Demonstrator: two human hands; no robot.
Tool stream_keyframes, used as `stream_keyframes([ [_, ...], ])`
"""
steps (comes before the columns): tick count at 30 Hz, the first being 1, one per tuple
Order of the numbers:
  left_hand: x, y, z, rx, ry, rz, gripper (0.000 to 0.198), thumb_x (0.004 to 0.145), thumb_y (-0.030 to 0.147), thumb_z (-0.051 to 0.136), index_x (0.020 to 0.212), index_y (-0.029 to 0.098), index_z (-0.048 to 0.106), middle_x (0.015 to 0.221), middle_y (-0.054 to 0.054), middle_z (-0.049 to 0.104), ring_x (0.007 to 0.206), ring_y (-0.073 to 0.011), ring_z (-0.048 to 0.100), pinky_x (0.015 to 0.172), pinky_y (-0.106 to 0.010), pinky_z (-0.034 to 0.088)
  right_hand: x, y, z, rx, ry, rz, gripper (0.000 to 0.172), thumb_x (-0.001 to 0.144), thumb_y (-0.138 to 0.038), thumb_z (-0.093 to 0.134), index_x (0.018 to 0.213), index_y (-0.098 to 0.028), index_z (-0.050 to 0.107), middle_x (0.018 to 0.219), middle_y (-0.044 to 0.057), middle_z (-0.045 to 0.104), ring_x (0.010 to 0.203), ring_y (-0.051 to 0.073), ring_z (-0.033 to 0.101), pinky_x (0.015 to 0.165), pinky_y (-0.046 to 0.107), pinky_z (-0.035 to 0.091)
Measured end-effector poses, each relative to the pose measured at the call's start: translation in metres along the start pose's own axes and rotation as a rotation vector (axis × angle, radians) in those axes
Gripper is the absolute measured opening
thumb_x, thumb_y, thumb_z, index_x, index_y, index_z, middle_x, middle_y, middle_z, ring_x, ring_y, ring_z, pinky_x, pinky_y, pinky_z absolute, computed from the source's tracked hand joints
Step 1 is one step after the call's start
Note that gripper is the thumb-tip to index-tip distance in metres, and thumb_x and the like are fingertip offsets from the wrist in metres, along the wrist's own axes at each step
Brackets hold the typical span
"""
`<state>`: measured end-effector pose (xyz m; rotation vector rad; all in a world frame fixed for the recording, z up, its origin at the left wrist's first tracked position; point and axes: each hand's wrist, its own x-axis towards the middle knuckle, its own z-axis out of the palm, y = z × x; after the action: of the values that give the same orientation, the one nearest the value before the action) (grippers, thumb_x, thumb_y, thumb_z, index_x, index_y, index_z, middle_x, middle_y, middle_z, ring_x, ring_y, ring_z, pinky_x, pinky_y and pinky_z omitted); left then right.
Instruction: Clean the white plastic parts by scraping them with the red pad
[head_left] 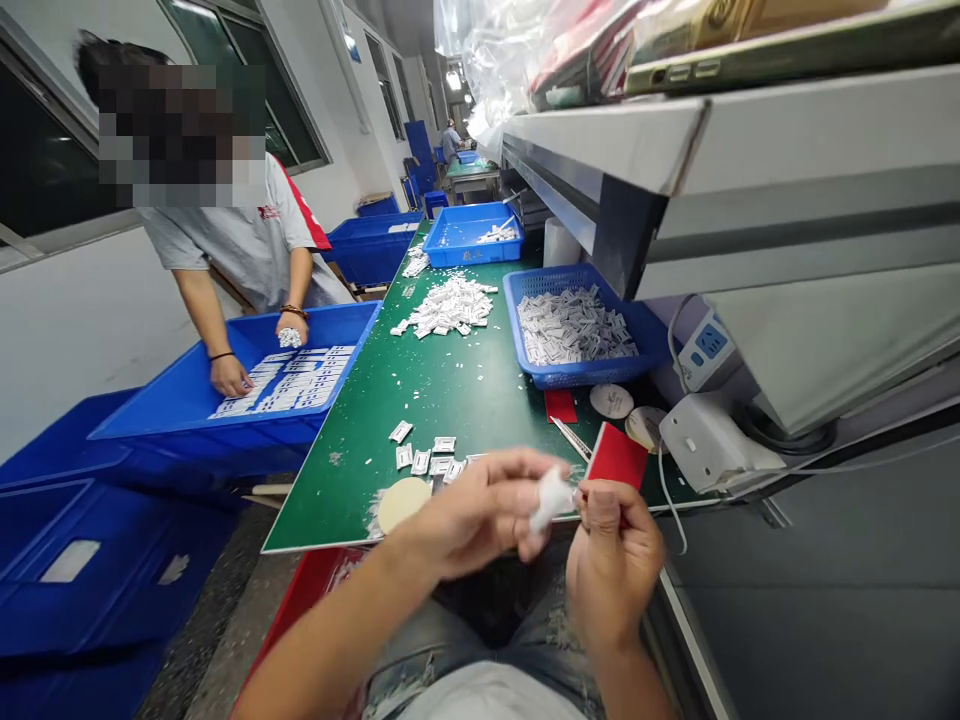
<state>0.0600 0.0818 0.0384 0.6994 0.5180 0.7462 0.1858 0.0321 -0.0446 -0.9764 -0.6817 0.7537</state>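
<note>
Just above the near edge of the green table, my left hand (487, 510) grips a small white plastic part (553, 500), blurred by motion. My right hand (616, 555) is closed in a pinch beside it, thumb on top; whatever lies between its fingertips is too small to make out. Behind my left hand several small white rectangular frames (444, 444) lie on the table, with a round cream disc (403, 503) near my left wrist. Close behind my right hand are a red block (619, 458) and a pair of pointed tweezers (571, 438).
A blue basket (536, 376) full of white parts stands at the right, below a shelf (787, 170). Farther back are a pile of white parts (454, 305) and a blue tray (472, 254). At left, a co-worker (232, 250) handles parts in a blue bin (180, 420).
</note>
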Motion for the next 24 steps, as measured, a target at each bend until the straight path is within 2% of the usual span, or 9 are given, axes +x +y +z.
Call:
stream_keyframes([
  [2, 0.043, 0.034, -0.003, 0.324, 0.082, 0.266, 0.046, 0.083, 0.037, 0.088, 0.122, 0.015, 0.076, 0.095, -0.009, 0.079, 0.07, -0.0135, 0.075, 0.067, -0.022, 0.063, 0.0, 0.001, -0.003, -0.016, 0.004, -0.003, 0.033, 0.094, -0.048, 0.079, 0.077, -0.02, 0.075, 0.069, -0.001, 0.07, 0.066, 0.013, 0.06, 0.07, 0.025, 0.05],
  [4, 0.079, 0.067, -0.013, 0.907, 0.329, 0.507, 0.052, 0.098, 0.033, 0.07, 0.146, 0.014, 0.063, 0.121, -0.017, 0.077, 0.095, -0.022, 0.078, 0.083, -0.033, 0.065, -0.001, 0.0, -0.003, -0.033, -0.012, 0.005, 0.04, 0.092, -0.053, 0.08, 0.071, -0.019, 0.072, 0.065, -0.001, 0.066, 0.063, 0.013, 0.057, 0.065, 0.025, 0.047],
  [5, 0.089, 0.08, -0.022, 0.993, 0.425, 0.556, 0.059, 0.096, 0.029, 0.072, 0.151, 0.014, 0.058, 0.137, -0.02, 0.071, 0.109, -0.0269, 0.076, 0.093, -0.04, 0.063, -0.003, 0.0, -0.002, -0.041, -0.021, 0.014, 0.043, 0.092, -0.054, 0.078, 0.069, -0.019, 0.071, 0.064, -0.002, 0.064, 0.061, 0.012, 0.055, 0.063, 0.025, 0.045],
  [7, 0.089, 0.097, -0.048, 1.168, 0.601, 0.604, 0.065, 0.095, 0.025, 0.072, 0.157, 0.02, 0.052, 0.154, -0.018, 0.061, 0.131, -0.0306, 0.065, 0.112, -0.046, 0.053, -0.004, -0.001, -0.003, -0.053, -0.036, 0.038, 0.041, 0.096, -0.055, 0.074, 0.076, -0.019, 0.074, 0.061, -0.003, 0.06, 0.058, 0.012, 0.051, 0.059, 0.024, 0.044],
  [10, 0.047, 0.097, -0.096, 1.341, 0.782, 0.501, 0.05, 0.096, 0.024, 0.07, 0.145, 0.023, 0.064, 0.141, -0.014, 0.071, 0.134, -0.033, 0.063, 0.12, -0.052, 0.042, -0.003, 0.001, -0.006, -0.081, -0.066, 0.128, 0.032, 0.101, -0.05, 0.068, 0.108, -0.021, 0.08, 0.064, -0.003, 0.065, 0.057, 0.011, 0.051, 0.057, 0.023, 0.045],
  [14, -0.02, 0.071, -0.151, 1.405, 0.964, 0.248, 0.019, 0.097, 0.028, 0.071, 0.11, 0.017, 0.077, 0.114, -0.015, 0.079, 0.12, -0.0348, 0.07, 0.116, -0.059, 0.044, 0.005, 0.014, -0.005, -0.166, -0.165, 0.265, 0.045, 0.099, -0.054, 0.069, 0.128, -0.021, 0.077, 0.101, 0.009, 0.083, 0.067, 0.015, 0.061, 0.06, 0.027, 0.052],
  [18, -0.033, 0.051, -0.182, 1.287, 1.022, 0.125, 0.029, 0.099, 0.038, 0.072, 0.119, 0.017, 0.071, 0.128, -0.01, 0.072, 0.118, -0.0269, 0.069, 0.104, -0.052, 0.056, 0.0, 0.025, 0.013, -0.23, -0.308, 0.27, 0.044, 0.098, -0.056, 0.069, 0.114, -0.018, 0.083, 0.102, 0.012, 0.085, 0.065, 0.015, 0.062, 0.063, 0.03, 0.056],
  [21, -0.03, 0.053, -0.188, 1.086, 1.02, 0.174, 0.028, 0.098, 0.036, 0.073, 0.117, 0.017, 0.071, 0.126, -0.011, 0.071, 0.114, -0.0262, 0.069, 0.099, -0.048, 0.058, -0.009, 0.028, 0.025, -0.188, -0.332, 0.227, 0.037, 0.098, -0.049, 0.071, 0.121, -0.021, 0.081, 0.092, 0.009, 0.085, 0.059, 0.013, 0.058, 0.06, 0.027, 0.055],
  [24, -0.042, 0.048, -0.169, 0.809, 0.944, 0.274, 0.032, 0.092, 0.039, 0.076, 0.117, 0.018, 0.072, 0.11, -0.008, 0.075, 0.101, -0.0229, 0.071, 0.091, -0.037, 0.06, -0.013, 0.023, 0.028, -0.131, -0.377, 0.232, 0.041, 0.101, -0.045, 0.07, 0.138, -0.027, 0.074, 0.094, 0.007, 0.085, 0.055, 0.011, 0.058, 0.057, 0.025, 0.055],
])
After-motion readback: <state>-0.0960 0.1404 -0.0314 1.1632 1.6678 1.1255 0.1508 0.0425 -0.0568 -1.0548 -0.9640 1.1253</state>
